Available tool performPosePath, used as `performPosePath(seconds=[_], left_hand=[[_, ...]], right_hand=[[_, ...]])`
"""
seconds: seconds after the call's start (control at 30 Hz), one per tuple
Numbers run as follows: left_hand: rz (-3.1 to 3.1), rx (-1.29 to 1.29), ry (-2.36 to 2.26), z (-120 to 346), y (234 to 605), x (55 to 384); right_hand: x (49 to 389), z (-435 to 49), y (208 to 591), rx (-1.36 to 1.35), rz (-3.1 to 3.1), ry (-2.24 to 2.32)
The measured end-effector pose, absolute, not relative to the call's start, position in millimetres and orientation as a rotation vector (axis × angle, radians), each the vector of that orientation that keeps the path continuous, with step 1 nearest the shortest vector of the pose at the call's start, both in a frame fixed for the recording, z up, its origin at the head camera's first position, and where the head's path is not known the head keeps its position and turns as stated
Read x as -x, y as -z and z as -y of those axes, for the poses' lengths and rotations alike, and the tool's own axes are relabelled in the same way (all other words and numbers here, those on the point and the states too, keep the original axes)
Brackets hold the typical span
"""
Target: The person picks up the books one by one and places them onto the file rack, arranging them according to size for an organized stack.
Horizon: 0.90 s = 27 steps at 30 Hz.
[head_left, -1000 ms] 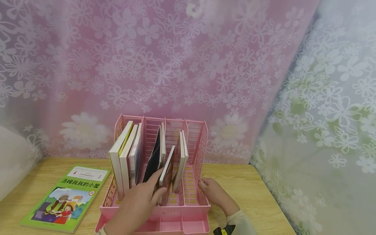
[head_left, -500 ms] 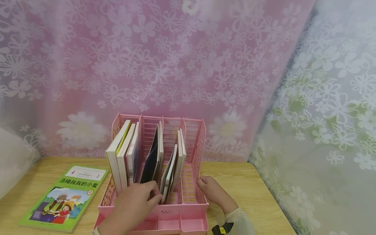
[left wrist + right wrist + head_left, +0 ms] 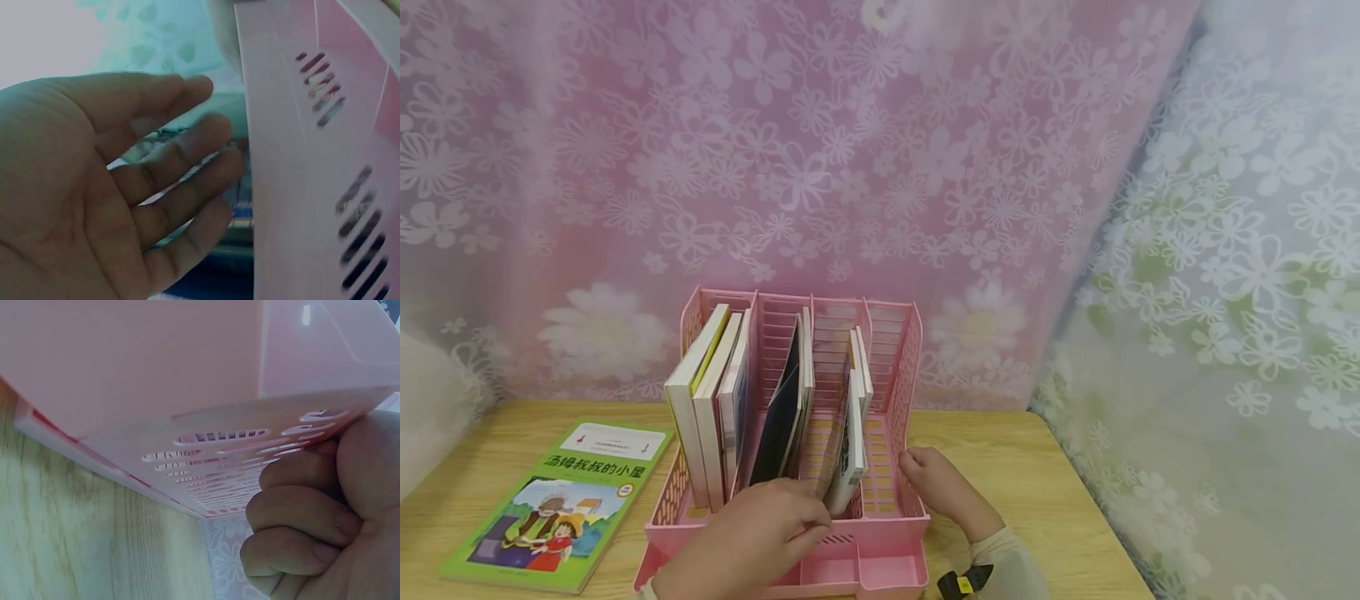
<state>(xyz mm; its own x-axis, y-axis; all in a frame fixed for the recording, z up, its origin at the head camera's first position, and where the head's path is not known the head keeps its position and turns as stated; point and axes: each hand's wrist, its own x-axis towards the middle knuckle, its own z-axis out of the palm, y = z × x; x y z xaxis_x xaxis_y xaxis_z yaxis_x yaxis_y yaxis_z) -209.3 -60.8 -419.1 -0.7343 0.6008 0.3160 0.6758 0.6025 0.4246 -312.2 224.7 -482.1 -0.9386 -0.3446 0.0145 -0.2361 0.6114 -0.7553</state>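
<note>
A pink book rack (image 3: 745, 527) with upright compartments stands on the table. My left hand (image 3: 767, 525) is over its front edge; in the left wrist view the fingers (image 3: 181, 165) are loosely extended and hold nothing. Just beyond that hand, a small book (image 3: 850, 450) leans to the right in the third compartment, near taller thin books (image 3: 863, 371). Dark-covered books (image 3: 778, 429) tilt in the second compartment. With curled fingers, my right hand (image 3: 943, 492) pinches the top edge of the rack's right side wall (image 3: 231, 456).
A green picture book (image 3: 553, 504) lies flat on the wooden table (image 3: 1000, 450), left of the rack. Thick books (image 3: 703, 417) fill the leftmost compartment. Low trays (image 3: 891, 571) run along the rack's front. A pink flowered curtain (image 3: 820, 167) hangs behind.
The small book in the third compartment has tipped to the right, toward the taller books. My left hand has let go of it and moved down slightly. My right hand stays on the rack wall.
</note>
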Motion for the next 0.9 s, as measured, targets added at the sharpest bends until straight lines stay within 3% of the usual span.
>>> performPosePath(seconds=[0.13,0.9], left_hand=[[2.684,1.094,0.817,51,423,208],[2.735,0.612,0.49,13,432,202]], right_hand=[[311,-223,481,0.469,-2.683,1.261],[318,-227,483,0.466,-2.695,1.187]])
